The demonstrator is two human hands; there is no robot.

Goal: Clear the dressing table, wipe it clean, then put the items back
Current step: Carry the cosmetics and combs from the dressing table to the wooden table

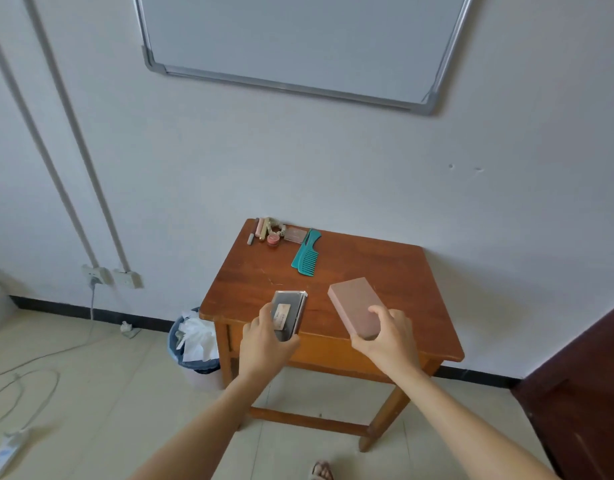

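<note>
Left hand (267,336) curls round a dark flat case (288,311), right hand (390,336) round a pink rectangular box (354,303), seemingly clearing the brown wooden table (385,268); both need lifting away next

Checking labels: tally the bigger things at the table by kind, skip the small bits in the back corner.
Pink box: 1
Dark flat case: 1
Teal comb: 2, it seems; they overlap
Total: 4

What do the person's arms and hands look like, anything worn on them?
No sleeves are in view; the arms are uncovered. The left hand and right hand wear no gloves; no watch, bracelet or ring shows.
</note>
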